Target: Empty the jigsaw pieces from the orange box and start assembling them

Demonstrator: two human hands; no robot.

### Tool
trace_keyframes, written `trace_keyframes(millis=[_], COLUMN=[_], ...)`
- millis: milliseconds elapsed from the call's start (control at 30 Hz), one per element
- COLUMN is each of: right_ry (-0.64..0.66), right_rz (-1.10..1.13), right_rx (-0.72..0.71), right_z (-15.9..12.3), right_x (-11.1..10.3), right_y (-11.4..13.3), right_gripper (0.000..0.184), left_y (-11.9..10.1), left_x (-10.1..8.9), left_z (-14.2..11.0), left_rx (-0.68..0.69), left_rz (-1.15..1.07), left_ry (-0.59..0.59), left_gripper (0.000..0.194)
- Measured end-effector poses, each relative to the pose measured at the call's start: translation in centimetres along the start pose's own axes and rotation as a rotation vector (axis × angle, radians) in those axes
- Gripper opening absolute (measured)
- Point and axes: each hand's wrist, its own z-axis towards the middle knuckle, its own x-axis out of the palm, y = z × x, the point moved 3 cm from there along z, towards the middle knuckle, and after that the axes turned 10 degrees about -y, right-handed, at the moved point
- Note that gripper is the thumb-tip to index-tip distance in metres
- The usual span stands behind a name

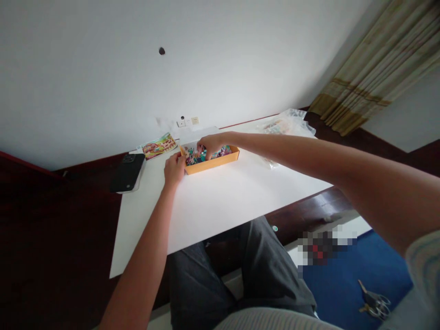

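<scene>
An orange-yellow open box [213,163] sits on the white table, holding many small pieces [192,156] in teal, pink, purple and white. My left hand [174,169] grips the box at its left end, thumb and fingers closed on the corner. Over the box's middle, my right hand [212,144] reaches down among the pieces with its fingers bent together. Whatever those fingertips pinch is hidden by the hand and too small to name.
A colourful printed leaflet [159,147] lies left of the box, near a black phone [128,172] at the table's left edge. Clear plastic bags [292,123] lie at the back right of the white table [206,206]. Scissors [376,305] rest on a blue surface at lower right.
</scene>
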Motion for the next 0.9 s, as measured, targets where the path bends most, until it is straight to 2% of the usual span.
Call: trace_keyframes(millis=[167, 300, 400, 533, 633, 700, 800, 900], right_ry=[0.018, -0.013, -0.121, -0.276, -0.429, -0.483, -0.422, -0.289], right_rz=[-0.059, 0.012, 0.092, 0.211, 0.434, 0.64, 0.881, 0.923], right_rx=[-0.034, -0.078, -0.046, 0.099, 0.219, 0.244, 0.223, 0.267], right_z=[-0.4, -0.9, -1.4, -1.9, -2.5, -3.2, -5.1, -7.7], right_x=[0.0, -0.4, -1.5, -2.9, -4.2, -5.0, -5.2, -2.8], right_y=[0.1, -0.7, -1.9, -3.8, -5.1, -5.1, -3.5, -0.7], right_gripper=[0.064, 0.061, 0.058, 0.051, 0.05, 0.047, 0.045, 0.053], left_y=[0.0, 0.1, 0.1, 0.1, 0.2, 0.2, 0.3, 0.5], left_x=[0.0, 0.0, -0.1, -0.1, -0.2, -0.2, -0.2, -0.1], left_z=[-0.2, -0.2, -0.3, -0.6, -0.7, -0.7, -0.6, -0.5], left_rx=[-0.023, -0.007, -0.001, 0.0, -0.012, -0.006, 0.021, 0.006], left_rz=[-0.008, -0.029, -0.049, -0.063, -0.063, -0.077, -0.133, -0.233], left_ry=[0.015, 0.003, -0.013, -0.021, -0.03, -0.021, -0.025, -0.065], left_gripper=[0.042, 0.042, 0.042, 0.042, 0.043, 0.044, 0.048, 0.051])
